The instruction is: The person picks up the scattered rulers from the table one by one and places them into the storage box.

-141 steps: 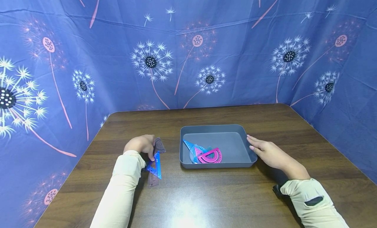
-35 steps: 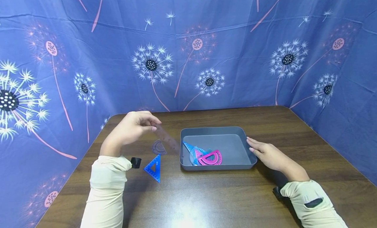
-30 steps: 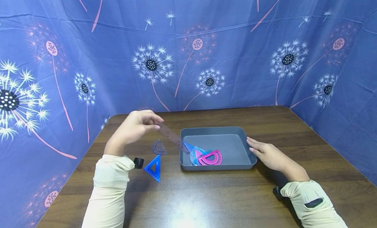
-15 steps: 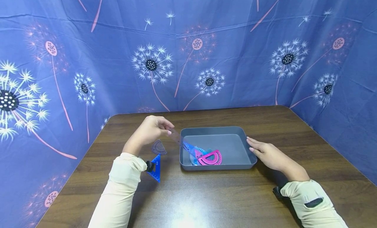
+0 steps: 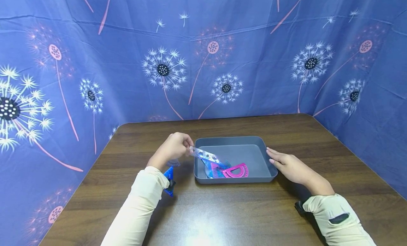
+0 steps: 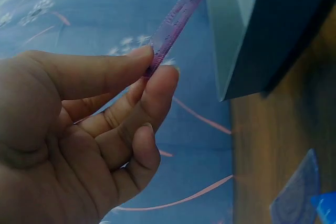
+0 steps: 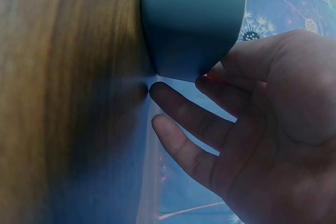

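My left hand (image 5: 174,146) pinches one end of a see-through purplish ruler (image 5: 205,155) between thumb and fingertips. The ruler slants down over the left wall of the grey tray (image 5: 251,154), its far end among the pieces inside. There lie a pink protractor (image 5: 245,168) and blue set-square-like pieces (image 5: 208,165), partly covered by the ruler. In the left wrist view the ruler (image 6: 176,24) rises from the fingertips. My right hand (image 5: 290,165) rests its extended fingers against the tray's right side; the right wrist view shows them at the tray's outer wall (image 7: 194,19).
Left of the tray, a blue set square (image 5: 170,172) and a greyish clear protractor (image 5: 173,163) lie on the wooden table (image 5: 229,217), partly hidden by the left arm. A blue dandelion-patterned cloth (image 5: 260,80) hangs behind and at both sides.
My left hand lifted the ruler from the table, then moved right and lower toward the tray, the ruler reaching further in. The pink protractor has shifted slightly right. My right hand stays put.
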Motion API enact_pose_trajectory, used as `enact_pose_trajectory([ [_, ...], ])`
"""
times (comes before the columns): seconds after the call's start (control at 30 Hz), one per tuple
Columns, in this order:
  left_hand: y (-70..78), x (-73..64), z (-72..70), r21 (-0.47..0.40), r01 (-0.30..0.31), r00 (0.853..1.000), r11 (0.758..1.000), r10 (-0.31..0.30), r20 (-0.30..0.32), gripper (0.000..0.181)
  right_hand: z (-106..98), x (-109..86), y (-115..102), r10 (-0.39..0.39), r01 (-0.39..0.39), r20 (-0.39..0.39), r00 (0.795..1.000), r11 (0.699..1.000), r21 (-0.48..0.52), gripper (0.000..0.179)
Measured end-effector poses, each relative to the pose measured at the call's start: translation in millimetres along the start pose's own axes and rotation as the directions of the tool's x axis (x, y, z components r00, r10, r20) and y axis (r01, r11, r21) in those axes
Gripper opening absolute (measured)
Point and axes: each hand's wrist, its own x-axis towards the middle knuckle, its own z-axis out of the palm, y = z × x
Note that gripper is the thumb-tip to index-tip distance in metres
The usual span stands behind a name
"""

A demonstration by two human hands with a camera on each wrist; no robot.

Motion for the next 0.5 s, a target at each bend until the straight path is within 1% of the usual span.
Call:
enact_pose_trajectory([
  [0.17,0.0,2.3,14.5,-0.025,0.013,0.999,1.000,-0.012,0.047,0.012,0,-0.1,0,0.002,-0.002,0.006,1.000,1.000,-0.001,0.042],
  [0.27,0.9,2.8,22.2,-0.027,0.021,0.996,0.999,-0.019,0.083,0.012,-1,-0.3,0,0.005,-0.005,0.013,1.000,1.000,-0.001,0.043],
  [0.37,1.5,3.7,29.2,-0.005,0.018,0.993,1.000,-0.017,0.113,0.015,-1,-0.6,0,0.008,-0.008,0.017,1.000,1.000,0.000,0.043],
  [0.5,0.0,6.8,37.9,0.056,-0.017,0.991,0.998,0.010,0.133,0.016,-1,-0.5,1,0.008,-0.008,0.017,1.000,1.000,-0.001,0.043],
])
